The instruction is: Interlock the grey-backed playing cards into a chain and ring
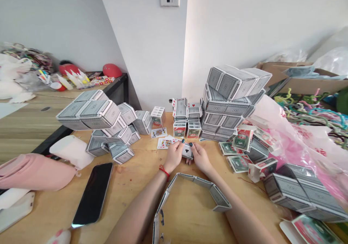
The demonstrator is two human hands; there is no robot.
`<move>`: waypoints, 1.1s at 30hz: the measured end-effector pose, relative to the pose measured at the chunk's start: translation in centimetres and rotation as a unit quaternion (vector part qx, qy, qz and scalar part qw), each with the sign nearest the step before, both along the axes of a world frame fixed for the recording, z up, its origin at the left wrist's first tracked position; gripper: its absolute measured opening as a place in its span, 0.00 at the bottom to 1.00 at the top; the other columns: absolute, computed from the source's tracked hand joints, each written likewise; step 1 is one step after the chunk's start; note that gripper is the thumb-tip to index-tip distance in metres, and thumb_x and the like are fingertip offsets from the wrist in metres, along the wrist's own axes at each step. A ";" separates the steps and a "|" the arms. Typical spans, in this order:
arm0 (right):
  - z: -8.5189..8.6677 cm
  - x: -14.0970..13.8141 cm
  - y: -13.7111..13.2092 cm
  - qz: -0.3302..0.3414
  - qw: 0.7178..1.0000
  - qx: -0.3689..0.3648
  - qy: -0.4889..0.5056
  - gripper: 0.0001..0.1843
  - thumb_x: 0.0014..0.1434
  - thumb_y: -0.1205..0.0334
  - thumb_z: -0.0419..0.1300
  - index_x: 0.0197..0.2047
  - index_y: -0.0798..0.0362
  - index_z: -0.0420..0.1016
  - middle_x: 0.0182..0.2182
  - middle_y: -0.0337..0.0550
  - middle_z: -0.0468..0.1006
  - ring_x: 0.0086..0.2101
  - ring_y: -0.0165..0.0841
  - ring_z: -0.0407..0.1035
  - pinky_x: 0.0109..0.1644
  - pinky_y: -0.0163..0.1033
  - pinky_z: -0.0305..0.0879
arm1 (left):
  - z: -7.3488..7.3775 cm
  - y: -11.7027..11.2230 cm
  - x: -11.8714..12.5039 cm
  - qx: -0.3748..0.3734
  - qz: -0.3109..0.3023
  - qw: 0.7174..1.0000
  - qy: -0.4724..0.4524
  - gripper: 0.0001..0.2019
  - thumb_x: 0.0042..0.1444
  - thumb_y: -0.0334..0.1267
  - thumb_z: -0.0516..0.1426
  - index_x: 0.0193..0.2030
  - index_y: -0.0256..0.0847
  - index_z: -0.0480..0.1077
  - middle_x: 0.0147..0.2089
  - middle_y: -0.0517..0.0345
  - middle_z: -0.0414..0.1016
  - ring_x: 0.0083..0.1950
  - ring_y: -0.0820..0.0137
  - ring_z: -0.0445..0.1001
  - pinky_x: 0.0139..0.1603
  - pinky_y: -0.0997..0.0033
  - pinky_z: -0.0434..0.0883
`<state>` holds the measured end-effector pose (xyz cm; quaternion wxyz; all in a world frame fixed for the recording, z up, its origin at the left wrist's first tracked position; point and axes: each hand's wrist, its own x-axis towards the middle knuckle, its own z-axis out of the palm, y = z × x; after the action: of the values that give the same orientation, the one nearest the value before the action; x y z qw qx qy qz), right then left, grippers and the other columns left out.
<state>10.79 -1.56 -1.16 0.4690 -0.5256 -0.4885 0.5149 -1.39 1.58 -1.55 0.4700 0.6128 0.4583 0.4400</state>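
Two forearms (140, 204) angled inward; left grip (174, 155), right grip (201, 157) pinching playing card (187, 151)

Light wooden table (193, 215), black phone (93, 194) lying flat, loose playing cards (164, 143) face up, bent card strip (219, 197), card boxes (239, 163)

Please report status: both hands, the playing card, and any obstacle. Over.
Left hand and right hand both grip white rectangular playing card. Black club symbol showing. Possible obstacle: bent grey-patterned card strip, standing on near side.
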 end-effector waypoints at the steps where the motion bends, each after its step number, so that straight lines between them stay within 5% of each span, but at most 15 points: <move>1: 0.0 0.0 0.0 -0.004 1.000 0.001 -0.002 0.18 0.56 0.45 0.45 0.34 0.52 0.62 0.12 0.33 0.68 0.12 0.31 0.63 0.14 0.33 0.58 | 0.1 0.0 0.0 0.005 0.000 1.000 0.005 0.18 0.54 0.48 0.48 0.20 0.38 0.57 0.20 0.63 0.57 0.23 0.76 0.56 0.24 0.76 0.56; 13: -0.4 -0.1 0.1 -0.049 0.997 0.048 0.027 0.17 0.52 0.52 0.53 0.43 0.50 0.56 0.17 0.29 0.67 0.12 0.26 0.60 0.13 0.29 0.57 | 0.6 0.1 -0.1 0.055 0.024 0.997 0.053 0.14 0.55 0.45 0.48 0.30 0.37 0.66 0.26 0.60 0.66 0.28 0.74 0.62 0.28 0.76 0.59; 26: -0.5 0.2 0.0 -0.001 0.999 0.014 0.043 0.20 0.55 0.53 0.49 0.49 0.52 0.58 0.21 0.36 0.69 0.16 0.30 0.66 0.18 0.35 0.66 | 0.9 -0.1 -0.3 0.074 0.025 0.995 0.070 0.13 0.55 0.42 0.47 0.25 0.37 0.62 0.23 0.61 0.62 0.25 0.76 0.60 0.26 0.76 0.57; 33: -0.5 0.2 0.0 0.002 0.998 -0.010 0.058 0.19 0.53 0.50 0.51 0.44 0.51 0.58 0.20 0.35 0.71 0.18 0.32 0.69 0.21 0.36 0.69 | 1.2 -0.3 -0.4 0.106 0.024 0.989 0.102 0.10 0.54 0.40 0.48 0.25 0.39 0.60 0.25 0.61 0.63 0.27 0.74 0.61 0.28 0.75 0.57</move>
<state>11.02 -1.55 -1.67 0.4899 -0.4988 -0.4563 0.5505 -1.75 1.30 -0.37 0.3425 0.6899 0.4686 0.4326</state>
